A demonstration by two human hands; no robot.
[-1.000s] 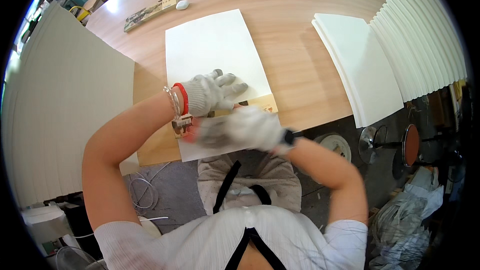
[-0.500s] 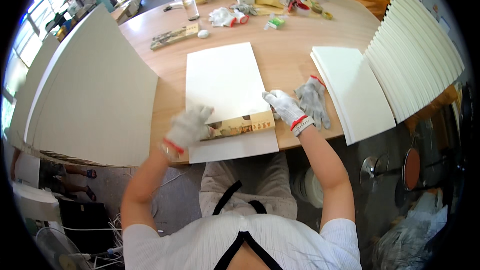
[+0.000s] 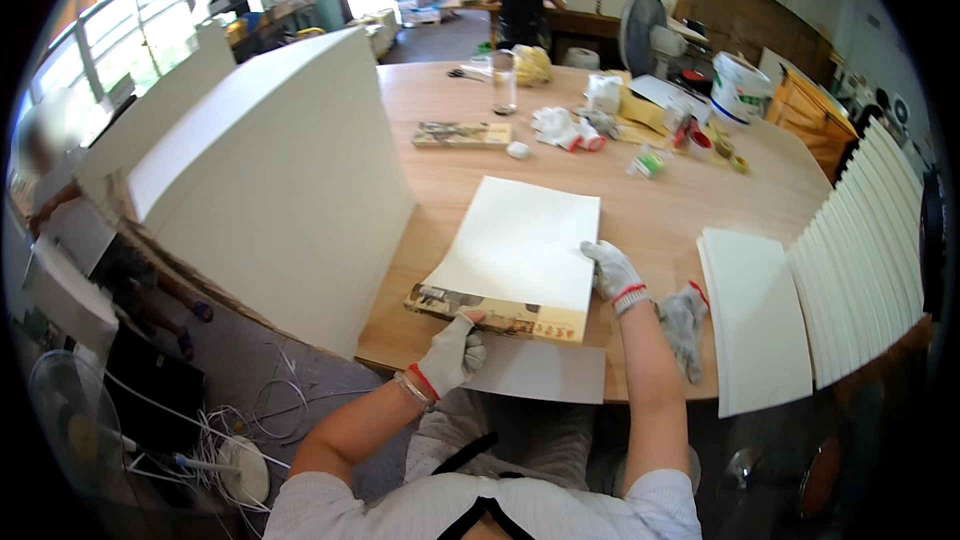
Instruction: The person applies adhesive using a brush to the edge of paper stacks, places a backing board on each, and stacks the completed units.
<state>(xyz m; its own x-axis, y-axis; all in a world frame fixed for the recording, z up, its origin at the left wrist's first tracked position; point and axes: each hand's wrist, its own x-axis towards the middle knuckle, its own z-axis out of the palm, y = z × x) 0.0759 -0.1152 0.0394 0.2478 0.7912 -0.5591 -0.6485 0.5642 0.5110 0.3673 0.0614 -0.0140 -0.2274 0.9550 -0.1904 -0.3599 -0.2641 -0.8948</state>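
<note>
A white paper stack [image 3: 535, 230] lies in front of me, with a tan printed band [image 3: 545, 320] along its near edge. My left hand [image 3: 452, 352], gloved in white knit with a red cuff, is closed on that band, thumb on top and fingers beneath. At the stack's right edge, my right hand [image 3: 612, 272], gloved alike, grips the side with the thumb on the top sheet. Under the near end, a white sheet [image 3: 545, 375] sticks out past the table edge. A loose grey glove [image 3: 685, 330] rests beside my right wrist.
Tall white paper stacks stand left [image 3: 290, 180] and right [image 3: 860, 260]; a low white stack [image 3: 755, 320] lies beside the right one. Farther back are another printed strip [image 3: 462, 135], a clear cup [image 3: 503, 85], gloves, tape rolls and a white bucket [image 3: 740, 88]. Two people are in the background.
The view has swung left and up. My left hand, blurred over the left edge before, now grips the printed band. The band's left end sits raised, and the stack's near left corner bends with it.
</note>
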